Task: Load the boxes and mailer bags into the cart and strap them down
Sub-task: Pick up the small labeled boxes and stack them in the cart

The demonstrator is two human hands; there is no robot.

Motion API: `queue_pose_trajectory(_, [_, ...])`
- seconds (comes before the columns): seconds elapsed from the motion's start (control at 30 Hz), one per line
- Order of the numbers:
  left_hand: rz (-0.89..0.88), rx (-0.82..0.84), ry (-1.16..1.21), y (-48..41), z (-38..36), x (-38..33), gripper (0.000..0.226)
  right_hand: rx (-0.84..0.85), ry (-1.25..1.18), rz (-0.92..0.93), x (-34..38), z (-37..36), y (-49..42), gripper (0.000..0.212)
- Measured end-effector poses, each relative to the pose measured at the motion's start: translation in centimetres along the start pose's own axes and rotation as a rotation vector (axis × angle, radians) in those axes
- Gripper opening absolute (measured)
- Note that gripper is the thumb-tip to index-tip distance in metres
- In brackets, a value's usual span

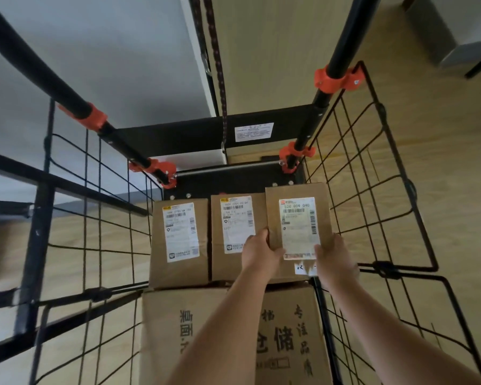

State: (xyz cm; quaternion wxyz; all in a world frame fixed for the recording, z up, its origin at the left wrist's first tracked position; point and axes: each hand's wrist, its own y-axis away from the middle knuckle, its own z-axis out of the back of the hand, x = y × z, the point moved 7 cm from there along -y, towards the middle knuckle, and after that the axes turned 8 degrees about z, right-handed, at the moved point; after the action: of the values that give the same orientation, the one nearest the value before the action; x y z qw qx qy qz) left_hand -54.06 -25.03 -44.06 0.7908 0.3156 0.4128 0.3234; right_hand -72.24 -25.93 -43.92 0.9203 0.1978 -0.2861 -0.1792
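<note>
Black wire-mesh cart (195,136) with orange clamps. Contents: one large brown cardboard carton (200,329) with black print. Just beyond the carton is a row of three small brown cardboard boxes with white labels: left box (179,232), middle box (235,226), right box (299,223). The left hand (257,252) and right hand (335,257) hold the right box at its end nearest the carton, fingers pinching its side edges, thumbs on top.

Both hands are on it: left hand (257,252) and right hand (335,259) grip the near edge of a small brown cardboard box with a white label (299,218). It sits rightmost in the black wire-mesh cart (385,269), beside two similar labelled boxes (233,232) and beyond a large printed brown carton (206,329).
</note>
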Motion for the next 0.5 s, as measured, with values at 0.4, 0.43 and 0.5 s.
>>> queue_pose_trajectory(0.4, [0.011,-0.087,0.033,-0.7,-0.2,0.4,0.058,0.204,0.172,0.047,0.2,-2.1,-1.2,0.063])
queue_pose_trajectory(0.43, [0.014,-0.081,0.029,-0.6,-0.2,0.2,0.058,0.209,0.166,0.047,0.3,-2.0,-1.1,0.064])
queue_pose_trajectory(0.5, [0.022,-0.064,0.024,-0.4,-0.1,0.0,0.059,0.226,0.146,0.044,0.8,-1.8,-0.7,0.065])
